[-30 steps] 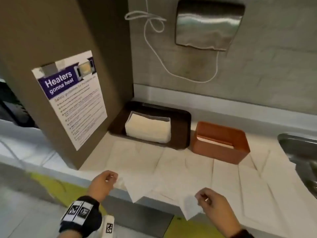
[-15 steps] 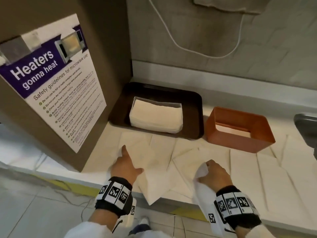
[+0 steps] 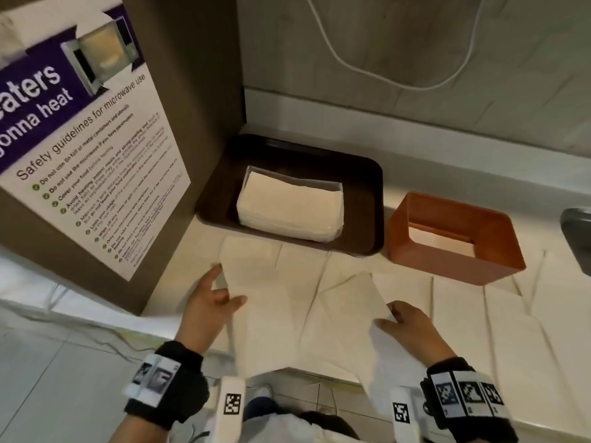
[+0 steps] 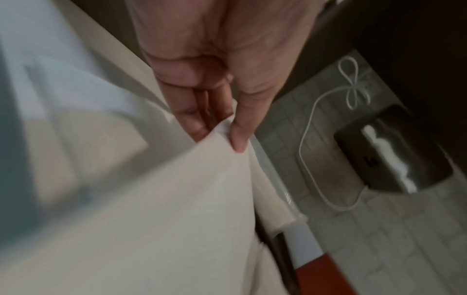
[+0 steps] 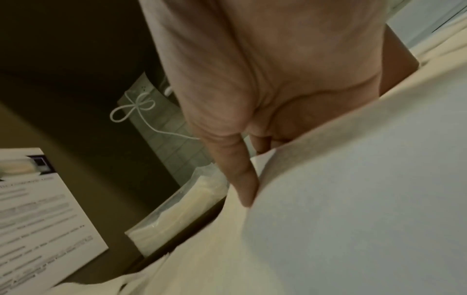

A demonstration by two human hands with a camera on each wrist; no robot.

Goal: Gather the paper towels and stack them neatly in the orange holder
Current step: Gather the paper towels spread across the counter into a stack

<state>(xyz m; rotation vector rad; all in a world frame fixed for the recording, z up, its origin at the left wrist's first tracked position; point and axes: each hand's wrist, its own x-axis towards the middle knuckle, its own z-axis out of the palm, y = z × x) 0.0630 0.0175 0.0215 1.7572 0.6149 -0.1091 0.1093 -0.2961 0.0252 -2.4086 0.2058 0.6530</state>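
Several white paper towels lie spread in overlapping rows along the counter. My left hand is at the left end of the spread and pinches the edge of one towel between thumb and fingers. My right hand is near the front edge and grips another towel, thumb on top, fingers beneath. The orange holder stands at the back right with a few towels lying flat inside it.
A dark brown tray behind the spread carries a wrapped stack of towels. A brown cabinet with a microwave safety poster walls off the left. A sink edge shows at far right. A white cord hangs on the tiled wall.
Both hands have moved forward from the counter's front edge onto the spread towels. The left hand slid to a towel's left edge; the right has brought its towel up over the counter.
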